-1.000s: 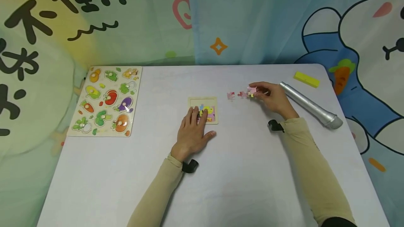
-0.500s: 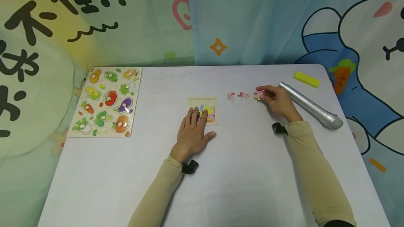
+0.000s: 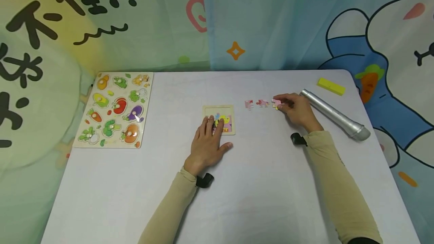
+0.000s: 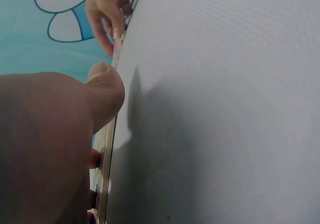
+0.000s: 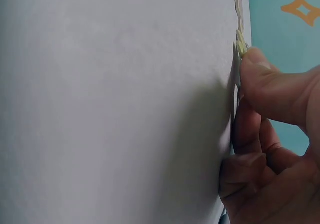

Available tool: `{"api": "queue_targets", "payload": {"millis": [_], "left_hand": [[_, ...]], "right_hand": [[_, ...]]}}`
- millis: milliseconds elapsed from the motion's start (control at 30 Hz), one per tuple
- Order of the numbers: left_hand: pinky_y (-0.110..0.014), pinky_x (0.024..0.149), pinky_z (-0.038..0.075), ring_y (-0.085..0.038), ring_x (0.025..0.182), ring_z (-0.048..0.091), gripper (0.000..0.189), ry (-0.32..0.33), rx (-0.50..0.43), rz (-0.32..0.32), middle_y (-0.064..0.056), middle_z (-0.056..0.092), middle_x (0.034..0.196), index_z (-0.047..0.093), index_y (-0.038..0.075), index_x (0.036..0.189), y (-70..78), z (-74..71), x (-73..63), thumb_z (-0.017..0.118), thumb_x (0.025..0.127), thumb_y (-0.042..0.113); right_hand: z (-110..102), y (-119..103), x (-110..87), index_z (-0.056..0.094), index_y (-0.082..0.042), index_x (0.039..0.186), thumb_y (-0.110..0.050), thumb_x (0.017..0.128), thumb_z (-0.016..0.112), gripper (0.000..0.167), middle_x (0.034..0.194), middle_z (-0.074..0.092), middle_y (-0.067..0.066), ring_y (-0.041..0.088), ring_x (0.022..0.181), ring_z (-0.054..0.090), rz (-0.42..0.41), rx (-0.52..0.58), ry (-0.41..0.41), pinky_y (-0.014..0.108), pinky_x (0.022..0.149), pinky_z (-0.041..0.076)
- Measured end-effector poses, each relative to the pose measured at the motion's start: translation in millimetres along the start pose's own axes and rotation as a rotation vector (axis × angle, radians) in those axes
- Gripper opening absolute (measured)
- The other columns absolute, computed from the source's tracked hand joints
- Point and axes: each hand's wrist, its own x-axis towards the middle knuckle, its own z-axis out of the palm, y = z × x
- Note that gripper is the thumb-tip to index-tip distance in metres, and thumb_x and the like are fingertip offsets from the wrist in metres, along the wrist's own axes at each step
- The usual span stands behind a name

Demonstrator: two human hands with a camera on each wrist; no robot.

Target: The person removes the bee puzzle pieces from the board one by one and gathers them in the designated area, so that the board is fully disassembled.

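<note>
My left hand [image 3: 206, 147] lies flat with straight fingers over the lower left of a small wooden puzzle board [image 3: 218, 109], hiding part of its picture. Pink, yellow and purple pieces show beside the fingertips, and the board's upper part is bare wood. To the right, my right hand [image 3: 298, 110] pinches a pink and yellow jigsaw piece [image 3: 276, 103] between thumb and fingers, low at the table. In the right wrist view the thumb [image 5: 257, 58] presses on that piece's edge. Two more pink jigsaw pieces, one at left [image 3: 249, 104] and one in the middle [image 3: 262, 103], lie in a row with it.
A large vegetable puzzle board [image 3: 113, 110] lies at the table's left. Beyond my right hand are a silver microphone-shaped tube [image 3: 335, 115] and a yellow block [image 3: 331, 86]. A printed curtain [image 3: 264, 22] hangs behind the white table [image 3: 257, 199].
My right hand has moved right with the jigsaw piece, away from the two others, then slightly back left toward them. The left hand has stayed on the board.
</note>
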Motion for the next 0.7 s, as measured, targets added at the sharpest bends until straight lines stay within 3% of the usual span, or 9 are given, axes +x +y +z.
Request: {"api": "queue_targets", "payload": {"millis": [500,700], "left_hand": [[-0.050,0.133,0.013,-0.035,0.167,0.001,0.086,-0.005,0.022,0.006,-0.018,0.009,0.178,0.017,0.017,0.172,-1.8,-0.9,-0.6,0.049,0.106,0.062],[-0.051,0.134,0.012,-0.036,0.167,-0.001,0.084,-0.004,0.014,0.023,-0.020,0.006,0.178,0.020,0.021,0.172,-1.8,-0.4,-2.2,0.051,0.105,0.062]], "right_hand": [[-1.3,-1.4,0.5,0.075,-0.006,0.130,-0.005,0.099,0.074,0.032,0.110,0.066,0.020,0.030,0.093,0.058,-0.041,-0.020,0.019,0.035,0.079,0.043],[-5.9,-3.4,0.3,0.074,-0.007,0.132,-0.009,0.100,0.074,0.032,0.116,0.068,0.021,0.031,0.097,0.059,-0.039,-0.014,-0.012,0.036,0.083,0.045]]}}
